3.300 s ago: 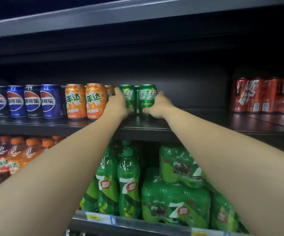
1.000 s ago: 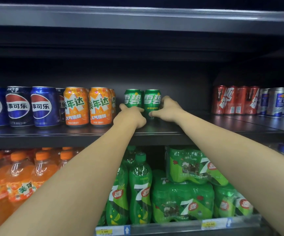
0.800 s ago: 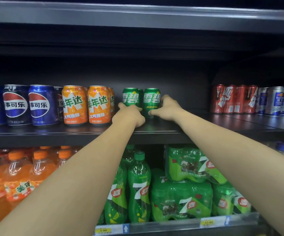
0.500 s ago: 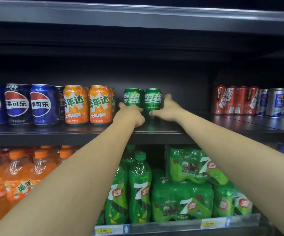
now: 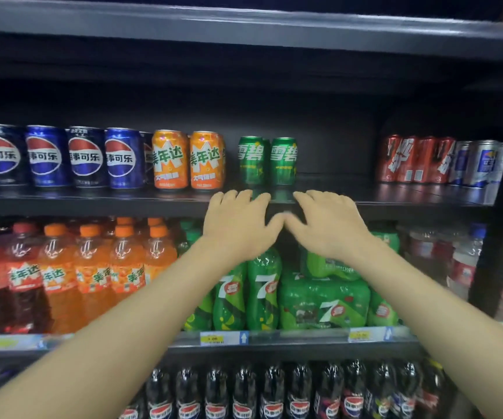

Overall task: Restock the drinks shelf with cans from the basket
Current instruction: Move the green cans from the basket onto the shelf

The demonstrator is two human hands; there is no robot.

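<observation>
Two green aluminium drink cans with white Chinese lettering [image 5: 267, 161] are standing upright and side by side, touching, on the dark metal can shelf [image 5: 395, 196], set a little back from its front edge. Bare shelf is lying to their right, between them and a group of red cans with white script [image 5: 413, 158], which are sitting next to silver and blue cans [image 5: 483, 163]. To the left of the green pair, just apart, two orange cans with a white zigzag mark [image 5: 188, 160] are standing, and beyond those a row of dark blue cans with a red, white and blue round emblem [image 5: 63, 157] is running toward the left edge.

The left hand [image 5: 238, 223] is hovering in front of the shelf edge, below the green cans and clear of them, fingers spread and lightly bent, holding nothing. The right hand [image 5: 325, 223] is hovering beside it in the same way, fingers loose and apart, empty. The two thumbs are nearly meeting between the hands; both hands are slightly blurred.

On the shelf below, orange soda bottles with orange caps [image 5: 93, 267] are filling the left, with green plastic bottles marked with a white 7 [image 5: 247, 291] and shrink-wrapped green packs [image 5: 322, 300] behind the forearms. Dark cola bottles [image 5: 244, 391] are lining the lowest level.
</observation>
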